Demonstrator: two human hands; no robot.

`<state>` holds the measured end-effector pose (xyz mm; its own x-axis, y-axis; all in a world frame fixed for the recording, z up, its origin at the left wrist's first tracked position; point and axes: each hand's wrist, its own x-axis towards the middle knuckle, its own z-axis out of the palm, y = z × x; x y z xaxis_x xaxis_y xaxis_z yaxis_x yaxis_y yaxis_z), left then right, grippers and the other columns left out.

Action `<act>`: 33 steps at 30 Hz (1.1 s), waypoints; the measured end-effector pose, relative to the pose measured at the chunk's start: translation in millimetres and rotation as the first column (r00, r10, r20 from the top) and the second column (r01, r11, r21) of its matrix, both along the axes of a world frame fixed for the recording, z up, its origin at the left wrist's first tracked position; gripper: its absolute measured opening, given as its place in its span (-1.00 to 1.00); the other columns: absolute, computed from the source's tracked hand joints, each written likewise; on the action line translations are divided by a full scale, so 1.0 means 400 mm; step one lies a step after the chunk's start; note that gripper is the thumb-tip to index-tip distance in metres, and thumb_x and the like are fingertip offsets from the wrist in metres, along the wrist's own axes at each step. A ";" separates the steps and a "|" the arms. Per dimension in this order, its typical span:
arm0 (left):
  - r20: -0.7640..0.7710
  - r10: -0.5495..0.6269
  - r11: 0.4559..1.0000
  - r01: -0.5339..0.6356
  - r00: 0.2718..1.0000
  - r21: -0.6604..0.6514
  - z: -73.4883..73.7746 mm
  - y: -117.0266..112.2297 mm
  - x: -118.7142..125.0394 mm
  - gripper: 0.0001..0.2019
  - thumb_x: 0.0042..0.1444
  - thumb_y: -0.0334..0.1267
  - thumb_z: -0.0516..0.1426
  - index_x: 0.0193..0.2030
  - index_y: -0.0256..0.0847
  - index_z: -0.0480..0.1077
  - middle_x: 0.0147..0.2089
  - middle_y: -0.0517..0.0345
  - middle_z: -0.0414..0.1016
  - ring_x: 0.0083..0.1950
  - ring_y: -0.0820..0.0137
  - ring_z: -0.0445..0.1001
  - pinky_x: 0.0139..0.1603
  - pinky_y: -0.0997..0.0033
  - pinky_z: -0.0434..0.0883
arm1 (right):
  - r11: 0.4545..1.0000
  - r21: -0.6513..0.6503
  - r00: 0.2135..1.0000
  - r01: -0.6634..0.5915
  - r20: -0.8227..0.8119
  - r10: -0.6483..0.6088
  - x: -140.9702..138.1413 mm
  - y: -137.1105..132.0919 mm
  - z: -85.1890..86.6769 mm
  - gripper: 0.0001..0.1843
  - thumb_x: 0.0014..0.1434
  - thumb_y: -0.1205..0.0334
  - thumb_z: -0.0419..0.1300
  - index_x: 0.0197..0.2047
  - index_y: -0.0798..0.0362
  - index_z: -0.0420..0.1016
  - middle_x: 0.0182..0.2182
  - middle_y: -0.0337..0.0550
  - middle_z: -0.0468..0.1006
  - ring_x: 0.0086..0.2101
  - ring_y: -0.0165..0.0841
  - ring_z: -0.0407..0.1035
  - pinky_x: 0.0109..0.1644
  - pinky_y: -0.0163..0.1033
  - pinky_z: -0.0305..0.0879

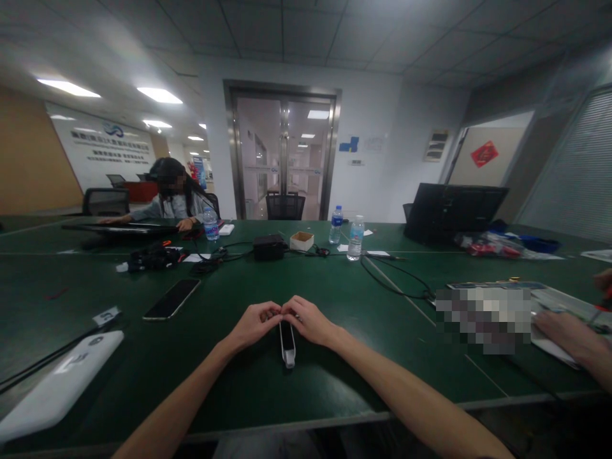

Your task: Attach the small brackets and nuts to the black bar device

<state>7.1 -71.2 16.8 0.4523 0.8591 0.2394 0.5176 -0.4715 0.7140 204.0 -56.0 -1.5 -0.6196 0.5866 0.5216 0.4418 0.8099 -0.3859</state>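
Observation:
In the middle of the green table, my left hand and my right hand meet at the far end of a narrow white-edged device with a dark face. Its near white end points towards me and rests on or just above the table; I cannot tell which. The fingers of both hands are bent and pinched together around the far end, which they cover. What exactly the fingertips press on there is hidden. To the left lies a dark-screened phone.
A white panel lies at the left with cables. Beyond my hands stand a black box, a small open carton and water bottles. At the right, another person's hand works beside a blurred-out patch. A person sits across the table.

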 end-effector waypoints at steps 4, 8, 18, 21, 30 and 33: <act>0.152 -0.048 0.995 0.061 0.987 -0.081 -0.011 0.007 0.004 -0.72 0.11 -0.10 0.12 -0.19 -0.28 0.45 -0.24 0.11 0.52 -0.23 0.34 0.45 -0.21 0.40 0.38 | 1.000 0.006 0.999 -0.024 -0.038 0.024 0.004 0.008 -0.006 -0.87 0.29 0.25 0.06 -0.15 0.06 0.39 -0.23 -0.14 0.39 -0.22 -0.39 0.32 -0.12 -0.29 0.28; 0.179 -0.029 0.993 0.049 0.983 -0.109 -0.017 0.018 -0.001 -0.71 0.05 -0.07 0.16 -0.23 -0.28 0.45 -0.27 0.12 0.51 -0.28 0.37 0.44 -0.26 0.42 0.38 | 1.000 0.018 0.999 -0.013 -0.042 0.014 0.004 0.014 -0.008 -0.85 0.28 0.20 0.09 -0.13 0.04 0.40 -0.23 -0.15 0.39 -0.24 -0.39 0.33 -0.14 -0.28 0.29; -0.077 0.226 0.969 -0.216 0.971 0.119 -0.030 0.062 -0.057 -0.76 0.05 -0.11 0.11 -0.25 -0.21 0.46 -0.34 0.18 0.49 -0.39 0.40 0.38 -0.37 0.47 0.31 | 0.962 0.015 0.956 0.271 0.116 -0.271 0.053 0.060 -0.021 -0.80 0.23 0.20 0.12 -0.09 0.04 0.39 -0.17 -0.09 0.41 -0.16 -0.30 0.31 -0.10 -0.21 0.26; -0.111 0.230 0.971 -0.220 0.967 0.093 -0.040 0.068 -0.058 -0.76 0.04 -0.11 0.10 -0.26 -0.21 0.46 -0.32 0.16 0.51 -0.36 0.37 0.41 -0.36 0.46 0.32 | 0.949 -0.030 0.934 0.315 0.186 -0.304 0.067 0.078 -0.038 -0.80 0.25 0.14 0.09 -0.13 0.05 0.41 -0.21 -0.09 0.42 -0.20 -0.31 0.32 -0.15 -0.23 0.25; -0.143 0.215 0.977 -0.214 0.966 0.023 -0.043 0.063 -0.051 -0.75 0.01 -0.09 0.12 -0.28 -0.21 0.47 -0.31 0.14 0.54 -0.32 0.33 0.45 -0.35 0.44 0.34 | 0.968 -0.067 0.952 0.242 0.208 -0.224 0.061 0.085 -0.049 -0.86 0.24 0.27 0.06 -0.26 0.07 0.44 -0.32 -0.14 0.45 -0.27 -0.36 0.30 -0.23 -0.29 0.17; -0.139 0.211 0.977 -0.210 0.968 0.022 -0.037 0.058 -0.048 -0.74 0.00 -0.09 0.12 -0.29 -0.22 0.47 -0.32 0.14 0.54 -0.35 0.34 0.44 -0.36 0.44 0.34 | 0.971 -0.062 0.957 0.230 0.195 -0.214 0.059 0.082 -0.048 -0.91 0.18 0.34 0.11 -0.26 0.08 0.43 -0.35 -0.16 0.43 -0.29 -0.37 0.29 -0.24 -0.29 0.16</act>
